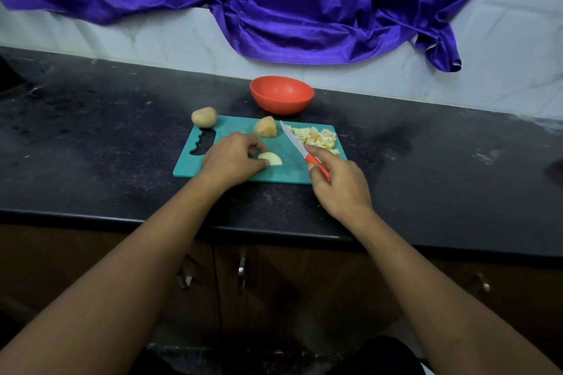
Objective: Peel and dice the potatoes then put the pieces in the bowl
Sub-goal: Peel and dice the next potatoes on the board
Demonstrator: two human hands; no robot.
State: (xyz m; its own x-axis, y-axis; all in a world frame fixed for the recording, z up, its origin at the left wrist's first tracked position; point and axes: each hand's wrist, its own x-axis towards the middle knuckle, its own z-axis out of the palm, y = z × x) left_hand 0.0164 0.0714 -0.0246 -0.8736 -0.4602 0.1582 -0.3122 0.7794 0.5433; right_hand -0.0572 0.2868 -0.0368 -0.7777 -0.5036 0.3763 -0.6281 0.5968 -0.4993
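Teal plastic cutting board (289, 172) is lying on the black table (91, 131), and every task item is sitting on or beside it.

**Hands.** The left hand (233, 158) is pinching a pale peeled potato wedge (272, 159) near the board's six o'clock edge. Its fingers (259, 145) are curling over the top and the thumb is pressing the near side. The right hand (338, 189) is gripping the red-handled knife (301, 148), with the index finger lying along the spine and the others wrapping the handle. The blade is pointing towards eleven o'clock and standing apart from the wedge, on its three o'clock side.

**Stock.**
- A diced pile (316, 137) is lying at the board's two o'clock corner.
- A peeled half potato (265, 127) is sitting at twelve o'clock.
- A whole potato (204, 116), apparently unpeeled, is resting at the ten o'clock corner.
- The orange bowl (283, 103) is standing beyond the board at twelve o'clock, and no pieces are showing inside it.

**Assessment.** Dicing appears to be midway, and transfer to the bowl is not yet done.

**Recommendation for the cut in hand.**
- The wedge should be sitting on its flat face so it is not rocking.
- The left fingertips should be tucking back, knuckles guiding the blade and thumb staying behind them.
- The wedge should be cut into strips first, then crosswise, matching the cubes in the existing pile.
- The wedge is small and likely slippery, so the strokes should be short and controlled.
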